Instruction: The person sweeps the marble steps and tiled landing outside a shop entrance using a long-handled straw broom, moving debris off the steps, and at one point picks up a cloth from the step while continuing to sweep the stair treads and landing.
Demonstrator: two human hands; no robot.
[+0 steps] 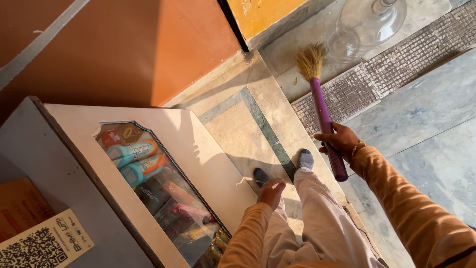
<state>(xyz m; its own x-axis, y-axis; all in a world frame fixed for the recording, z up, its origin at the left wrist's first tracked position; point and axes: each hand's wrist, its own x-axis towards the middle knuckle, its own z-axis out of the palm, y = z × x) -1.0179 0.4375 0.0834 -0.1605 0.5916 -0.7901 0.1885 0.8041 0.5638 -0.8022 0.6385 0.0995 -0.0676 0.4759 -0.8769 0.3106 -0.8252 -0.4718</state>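
My right hand (341, 142) grips the purple handle of a broom (323, 111), whose straw bristles point away from me toward the stone floor near a step. My left hand (271, 191) hangs loosely curled by my thigh, holding nothing, close to the edge of a white display counter (198, 159). My feet in grey socks (305, 160) stand on a marble floor with a green inlay strip. I wear orange sleeves and light trousers.
The counter's glass panel (158, 188) shows packaged goods and jars inside. A large clear plastic water jug (369, 25) lies on the floor ahead. A metal grate strip (396, 69) runs across the floor. An orange wall stands at the left. A printed code card (42, 243) lies on the countertop.
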